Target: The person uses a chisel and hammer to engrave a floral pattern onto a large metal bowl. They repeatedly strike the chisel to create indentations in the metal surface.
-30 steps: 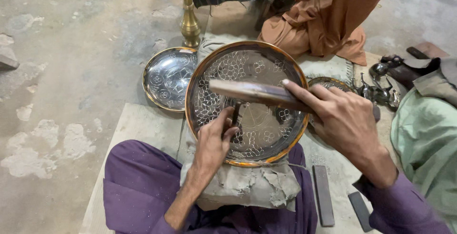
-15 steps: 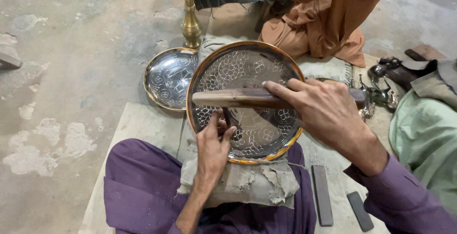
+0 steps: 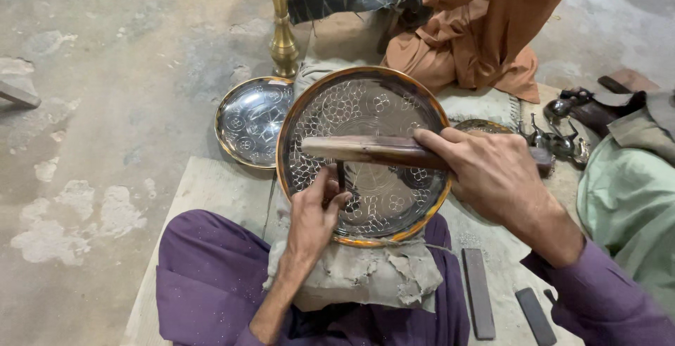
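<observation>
Tray: the large round engraved metal tray with a brass-coloured rim [image 3: 365,107] leans tilted on a lump of grey cloth-wrapped padding [image 3: 365,276] in my lap, its worked face turned up towards me.
Left hand: my left hand [image 3: 313,212] is clenched on a thin dark metal chisel [image 3: 341,175]; its tip touches the tray face low and left of centre.
Chisel axis: it stands near upright, point down into the tray.
Right hand: my right hand [image 3: 492,177] is grasping a long brown wooden mallet [image 3: 365,149], fingers wrapped over its right part.
Mallet axis: it lies almost level, left to right across the tray's middle, its free end pointing left, just above the chisel head.
Left edge: a smaller round silver-coloured engraved dish [image 3: 249,121] sits just beside the tray's left rim, and a brass vase [image 3: 283,29] stands behind it; past them is open concrete floor [image 3: 105,107].
Right edge: crowded, with small dark metal tools [image 3: 555,142] near my right hand and green cloth [image 3: 626,205] at the border.
Near edge: two flat dark bars [image 3: 478,293] lie on the pale mat [image 3: 204,198] by my right knee.
Far edge: a person in orange cloth [image 3: 485,29] sits just behind the tray.
</observation>
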Demonstrator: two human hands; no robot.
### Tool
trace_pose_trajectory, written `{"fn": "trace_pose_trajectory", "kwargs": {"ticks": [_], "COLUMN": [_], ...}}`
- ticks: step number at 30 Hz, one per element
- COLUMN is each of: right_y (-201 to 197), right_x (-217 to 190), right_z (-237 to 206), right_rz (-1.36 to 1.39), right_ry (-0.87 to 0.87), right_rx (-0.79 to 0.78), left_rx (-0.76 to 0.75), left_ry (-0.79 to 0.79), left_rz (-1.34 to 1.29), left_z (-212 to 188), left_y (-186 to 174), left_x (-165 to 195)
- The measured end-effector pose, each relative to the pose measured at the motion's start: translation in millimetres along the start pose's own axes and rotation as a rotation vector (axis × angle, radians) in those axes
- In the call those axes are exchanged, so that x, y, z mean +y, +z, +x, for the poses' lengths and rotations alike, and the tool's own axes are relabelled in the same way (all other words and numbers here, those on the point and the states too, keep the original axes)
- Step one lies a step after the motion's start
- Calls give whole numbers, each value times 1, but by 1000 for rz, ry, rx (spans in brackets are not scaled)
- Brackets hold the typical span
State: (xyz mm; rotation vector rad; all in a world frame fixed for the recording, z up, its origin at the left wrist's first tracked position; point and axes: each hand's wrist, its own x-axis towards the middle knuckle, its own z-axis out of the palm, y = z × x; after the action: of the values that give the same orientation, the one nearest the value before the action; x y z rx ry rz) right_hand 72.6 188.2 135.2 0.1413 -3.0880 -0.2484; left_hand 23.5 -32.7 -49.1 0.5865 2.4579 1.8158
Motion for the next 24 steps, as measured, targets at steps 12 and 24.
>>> {"fn": "trace_pose_trajectory", "kwargs": {"ticks": [12,24], "right_y": [68,170], "right_x": [17,21], "right_z": [-38,-109], "right_rz": [591,460], "right_ry": [324,438], "right_rx": [214,278], "left_rx": [-221,-587], "left_ry": [126,360], "left_rz": [2,138], "left_z": [14,38], "left_y": [-12,-25], "left_x": [7,16]}}
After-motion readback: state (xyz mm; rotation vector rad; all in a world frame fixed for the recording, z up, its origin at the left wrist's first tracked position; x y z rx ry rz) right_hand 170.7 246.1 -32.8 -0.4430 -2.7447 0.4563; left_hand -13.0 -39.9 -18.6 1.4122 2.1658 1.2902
